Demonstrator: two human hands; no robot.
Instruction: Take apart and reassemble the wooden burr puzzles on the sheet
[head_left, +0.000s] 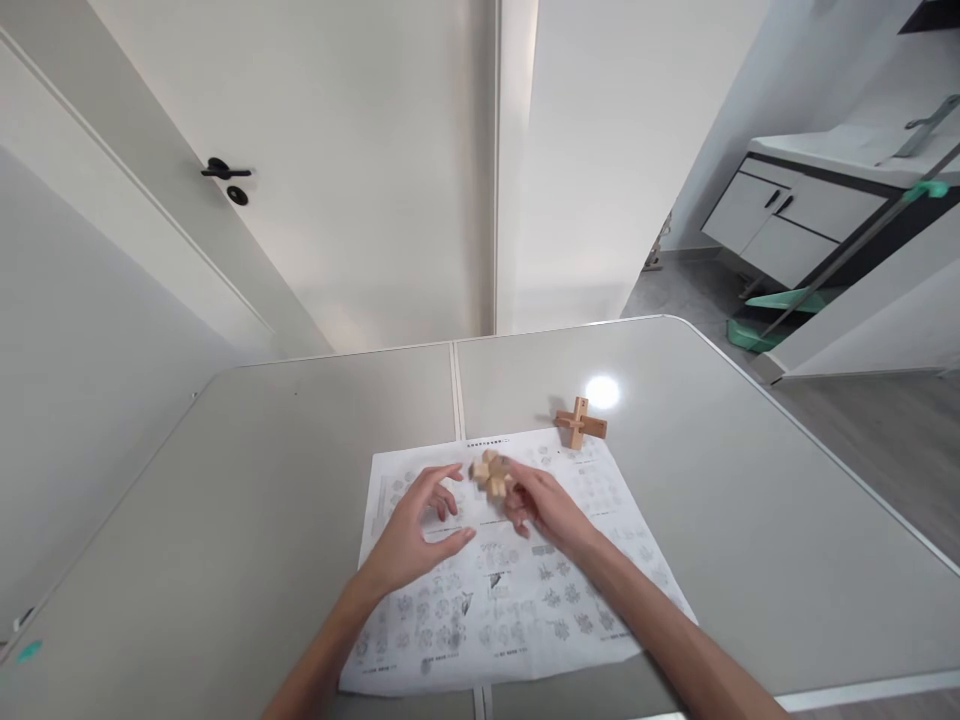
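A light wooden interlocking puzzle (pixel 491 473), slightly blurred, is at the fingertips of my right hand (pixel 541 502), which grips it by its right side above the paper. My left hand (pixel 420 528) is just to its left, thumb and fingers spread in a curve, with nothing between them. Under both hands lies a printed instruction sheet (pixel 517 640) with rows of small puzzle diagrams. A second, cross-shaped wooden puzzle (pixel 580 424) in browner wood rests at the sheet's far right corner, apart from my hands.
The grey table (pixel 247 520) has a seam (pixel 457 390) down its middle and a bright light reflection. Beyond its far edge stands a white door (pixel 360 180) with a black handle (pixel 225 172). At the right are a sink cabinet (pixel 806 215) and a green dustpan (pixel 750 335).
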